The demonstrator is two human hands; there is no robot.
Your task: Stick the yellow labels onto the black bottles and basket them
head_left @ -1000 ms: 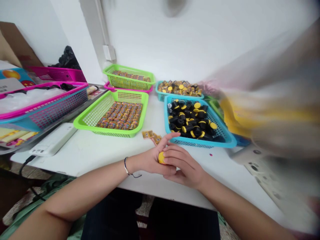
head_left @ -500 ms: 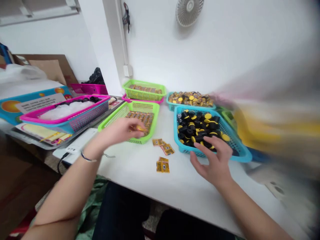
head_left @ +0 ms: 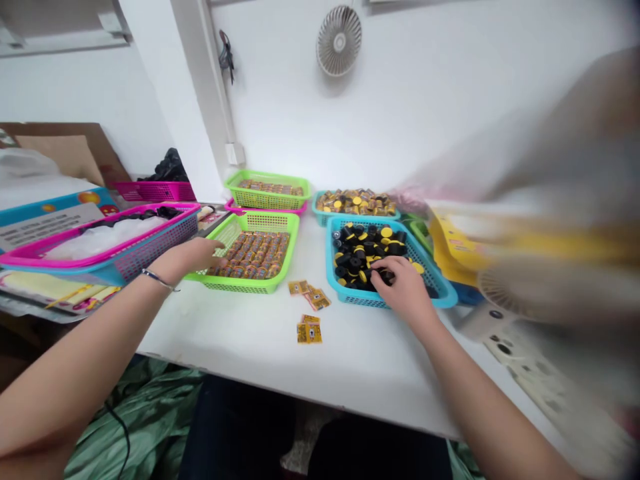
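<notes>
My left hand (head_left: pixel 197 257) is over the left side of a green basket (head_left: pixel 283 277), with fingers slightly apart and no object visible in them. Rows of small yellow-wrapped cylinders (head_left: pixel 257 257) lie in this basket. Inside the front of a blue basket (head_left: pixel 331 257), my right hand (head_left: pixel 403 283) has its thumb and fingers closed on a small black cylinder (head_left: pixel 384 265), partly hidden by the fingers. Loose black cylinders with yellow ends (head_left: pixel 357 252) fill the basket around it. Several yellow printed labels (head_left: pixel 310 332) lie on the white table (head_left: pixel 250 340) between the baskets.
Behind stand another green basket (head_left: pixel 270 200) of wrapped cylinders and a blue basket (head_left: pixel 323 217) of yellow pieces. A pink-rimmed basket (head_left: pixel 125 250) with white plastic is at left. A blurred fan (head_left: pixel 510 287) and yellow packaging (head_left: pixel 450 243) stand at right.
My left hand has moved left across the green basket; the yellow piece in its fingers no longer shows. My right hand has reached into the blue basket and closed. The view has shifted right.
</notes>
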